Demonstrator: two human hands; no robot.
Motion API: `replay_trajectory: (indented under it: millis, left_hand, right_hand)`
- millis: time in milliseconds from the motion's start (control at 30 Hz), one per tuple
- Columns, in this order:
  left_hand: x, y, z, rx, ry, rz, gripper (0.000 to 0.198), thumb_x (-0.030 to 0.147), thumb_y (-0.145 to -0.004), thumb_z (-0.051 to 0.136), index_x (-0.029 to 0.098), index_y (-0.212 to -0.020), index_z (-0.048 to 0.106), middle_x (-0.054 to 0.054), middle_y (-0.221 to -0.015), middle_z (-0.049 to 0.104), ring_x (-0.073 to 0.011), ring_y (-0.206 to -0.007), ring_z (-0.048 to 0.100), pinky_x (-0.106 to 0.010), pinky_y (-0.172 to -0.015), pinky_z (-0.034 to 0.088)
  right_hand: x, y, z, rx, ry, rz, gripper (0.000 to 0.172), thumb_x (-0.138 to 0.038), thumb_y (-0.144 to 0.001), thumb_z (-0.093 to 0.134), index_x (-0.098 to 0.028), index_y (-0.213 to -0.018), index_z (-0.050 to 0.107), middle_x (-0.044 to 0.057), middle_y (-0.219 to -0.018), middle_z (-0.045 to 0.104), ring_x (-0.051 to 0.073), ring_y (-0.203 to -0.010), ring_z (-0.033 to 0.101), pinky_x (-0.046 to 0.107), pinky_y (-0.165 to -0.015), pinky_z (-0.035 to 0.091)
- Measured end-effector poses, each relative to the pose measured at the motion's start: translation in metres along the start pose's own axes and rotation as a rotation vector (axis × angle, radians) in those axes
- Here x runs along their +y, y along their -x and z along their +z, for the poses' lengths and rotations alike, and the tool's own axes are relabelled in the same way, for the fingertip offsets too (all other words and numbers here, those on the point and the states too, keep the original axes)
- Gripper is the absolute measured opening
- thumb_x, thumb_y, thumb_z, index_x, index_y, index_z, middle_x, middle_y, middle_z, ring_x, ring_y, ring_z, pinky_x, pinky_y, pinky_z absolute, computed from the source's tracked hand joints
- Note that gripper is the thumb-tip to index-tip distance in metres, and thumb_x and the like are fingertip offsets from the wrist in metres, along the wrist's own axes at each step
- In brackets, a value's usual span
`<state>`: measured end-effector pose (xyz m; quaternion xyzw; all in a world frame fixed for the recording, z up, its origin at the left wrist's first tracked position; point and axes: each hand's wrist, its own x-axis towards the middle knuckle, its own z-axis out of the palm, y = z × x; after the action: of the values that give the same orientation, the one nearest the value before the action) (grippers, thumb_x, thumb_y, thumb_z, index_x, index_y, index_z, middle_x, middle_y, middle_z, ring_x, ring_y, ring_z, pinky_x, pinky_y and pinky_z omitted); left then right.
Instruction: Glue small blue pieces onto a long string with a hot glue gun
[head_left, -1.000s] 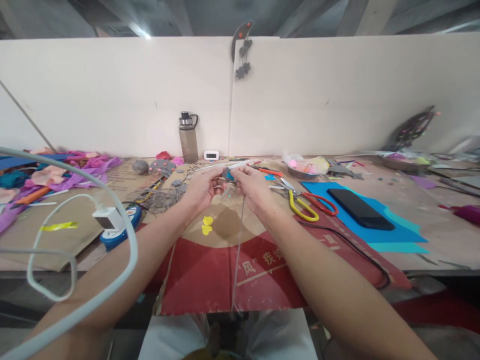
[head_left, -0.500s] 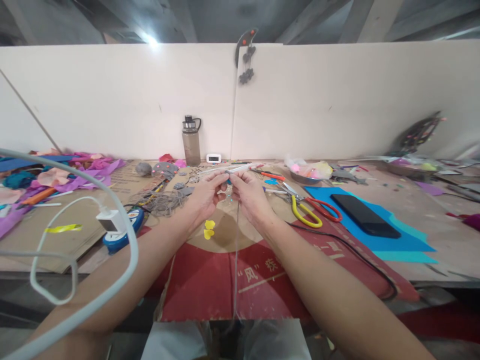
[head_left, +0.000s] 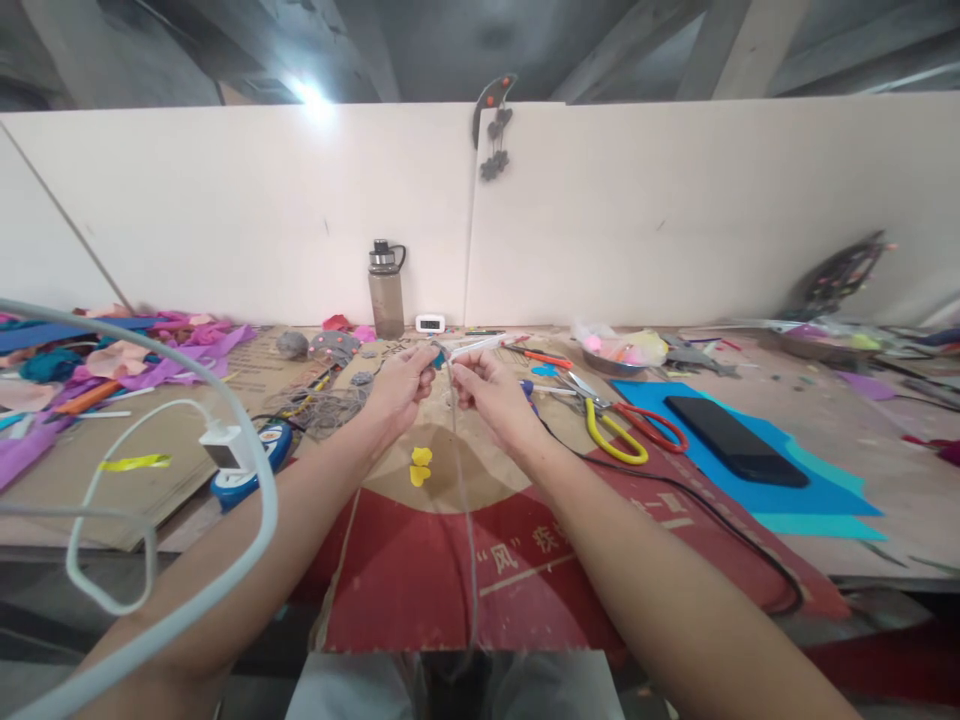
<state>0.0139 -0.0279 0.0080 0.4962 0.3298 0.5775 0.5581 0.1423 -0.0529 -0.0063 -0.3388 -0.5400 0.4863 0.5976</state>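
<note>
Over the middle of the cardboard, my left hand [head_left: 403,388] pinches a small blue piece [head_left: 439,357], its shape mostly hidden by the fingers. Close beside it on the right, my right hand [head_left: 484,385] has thumb and fingertips closed on a grey yarn [head_left: 463,490]. From the fingertips the yarn runs down across the cardboard to its front edge near my lap. Yellow cut petal-like pieces [head_left: 420,466] lie below the hands. A loose tangle of grey yarn [head_left: 330,408] rests left of my left hand.
Yellow-handled scissors [head_left: 616,435] and red-handled scissors [head_left: 652,425] lie right of my hands. A black phone [head_left: 735,440] rests on blue sheets [head_left: 817,498]. A bottle [head_left: 386,295] stands at the back. A white cable [head_left: 266,500] loops across the left, near my forearm.
My hands have moved slightly apart. The blue piece went left with my left hand, and the yarn's upper end now shows between the hands, slanting up to the left.
</note>
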Motion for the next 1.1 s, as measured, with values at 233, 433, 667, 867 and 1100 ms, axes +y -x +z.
replay_trajectory:
  millis: [233,433,667,867,1100]
  left_hand:
    - [0.0,0.004,0.003,-0.038,-0.053,0.065,0.021,0.032,-0.068,0.07,0.014,-0.071,0.059,0.008,-0.046,0.038,-0.002,-0.037,0.027,-0.018,-0.037,0.013]
    - [0.001,0.01,0.01,-0.037,-0.081,0.112,0.019,0.03,-0.069,0.07,0.015,-0.073,0.06,0.007,-0.051,0.042,-0.0012,-0.038,0.028,-0.018,-0.038,0.014]
    - [0.0,0.007,0.008,-0.054,-0.02,0.103,0.022,0.031,-0.067,0.072,0.014,-0.069,0.059,0.006,-0.053,0.047,-0.0012,-0.039,0.034,-0.018,-0.037,0.016]
    - [0.001,0.009,0.009,-0.073,0.011,0.047,0.024,0.031,-0.066,0.075,0.013,-0.071,0.059,0.005,-0.048,0.048,-0.0013,-0.038,0.036,-0.016,-0.036,0.014]
    - [0.002,0.014,0.015,-0.06,0.001,0.021,0.024,0.03,-0.065,0.076,0.013,-0.073,0.061,0.004,-0.052,0.052,-0.0016,-0.039,0.041,-0.015,-0.035,0.016]
  right_hand:
    - [-0.002,0.0,0.0,0.099,0.035,-0.014,0.032,-0.043,-0.069,0.066,-0.021,-0.082,0.049,-0.007,-0.066,0.05,0.006,-0.051,0.044,0.02,-0.048,0.039]
    - [-0.003,0.002,0.0,0.07,0.007,-0.038,0.029,-0.033,-0.065,0.069,-0.021,-0.076,0.045,-0.008,-0.058,0.051,0.008,-0.05,0.05,0.022,-0.052,0.041]
    - [-0.004,0.001,-0.004,0.093,0.119,-0.048,0.017,-0.034,-0.073,0.057,-0.019,-0.071,0.05,-0.005,-0.06,0.05,0.008,-0.048,0.046,0.023,-0.05,0.042]
    - [0.0,0.002,-0.001,0.089,0.23,-0.059,0.021,-0.041,-0.082,0.047,-0.023,-0.073,0.043,-0.007,-0.059,0.038,0.009,-0.051,0.039,0.024,-0.051,0.046]
    - [0.004,0.0,-0.006,0.163,0.418,-0.191,0.023,-0.039,-0.089,0.039,-0.024,-0.071,0.041,-0.002,-0.064,0.043,0.013,-0.058,0.045,0.026,-0.055,0.04]
